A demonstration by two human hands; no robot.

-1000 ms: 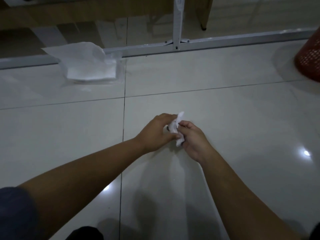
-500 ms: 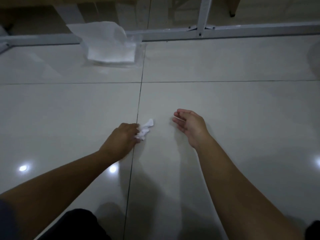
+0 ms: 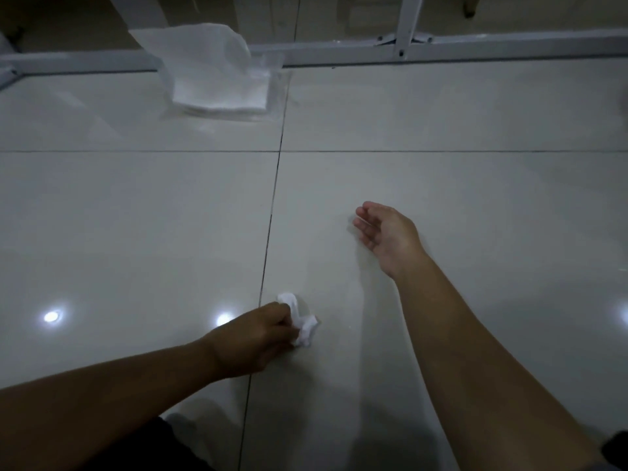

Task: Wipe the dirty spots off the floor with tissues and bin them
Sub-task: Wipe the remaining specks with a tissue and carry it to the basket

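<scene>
My left hand (image 3: 253, 338) is shut on a crumpled white tissue (image 3: 302, 322) and holds it down on the pale tiled floor (image 3: 441, 198), just right of a dark grout line (image 3: 268, 232). Further away and to the right, my right hand (image 3: 387, 231) hovers above the floor with its fingers apart and nothing in it. A stack of white tissues in a clear wrapper (image 3: 217, 76) lies on the floor at the far left, with one sheet standing up from it. No dirty spot is plain to see on the tiles. The bin is out of view.
A grey metal frame rail (image 3: 475, 45) runs along the floor at the back, with an upright post (image 3: 407, 18) rising from it. Ceiling lights glare off the tiles (image 3: 51, 316) near my left arm.
A second ago both hands held the tissue together. The right hand let go and drew apart. The left hand carried the tissue toward me and set it on the floor. The red bin left the view.
</scene>
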